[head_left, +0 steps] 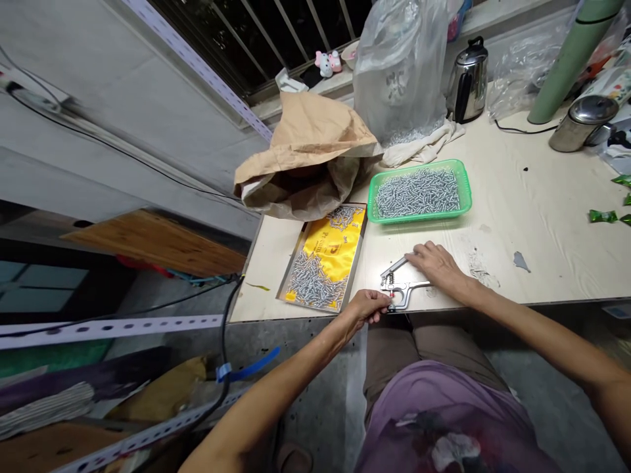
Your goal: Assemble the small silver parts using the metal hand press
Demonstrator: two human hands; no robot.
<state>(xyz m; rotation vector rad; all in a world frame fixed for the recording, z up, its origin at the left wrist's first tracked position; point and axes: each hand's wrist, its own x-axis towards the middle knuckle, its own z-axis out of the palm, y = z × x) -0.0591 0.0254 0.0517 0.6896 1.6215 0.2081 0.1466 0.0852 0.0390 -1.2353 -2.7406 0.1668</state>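
Note:
Near the table's front edge are silver hand press pliers (pixel 405 289) with a spring and a raised upper lever. My right hand (pixel 436 268) is closed over the end of that lever. At the jaw, my left hand (pixel 369 306) pinches something too small to make out, its fingertips right beside the red-tipped die. To the left lies a shallow tray (pixel 362 246) with a yellow cloth (pixel 329 244) and many small silver metal pieces (pixel 315 279) on it. Behind the pliers stands a green plastic basket (pixel 466 190) filled with similar small metal pieces (pixel 419 194).
A brown paper bag (pixel 320 141) gapes behind the tray. Beyond the basket stand a clear plastic bag (pixel 399 72), a white cloth (pixel 419 150), a steel kettle (pixel 470 79), a green flask (pixel 566 66) and a lidded steel cup (pixel 582 123). Green wrapped packets (pixel 602 216) lie far right.

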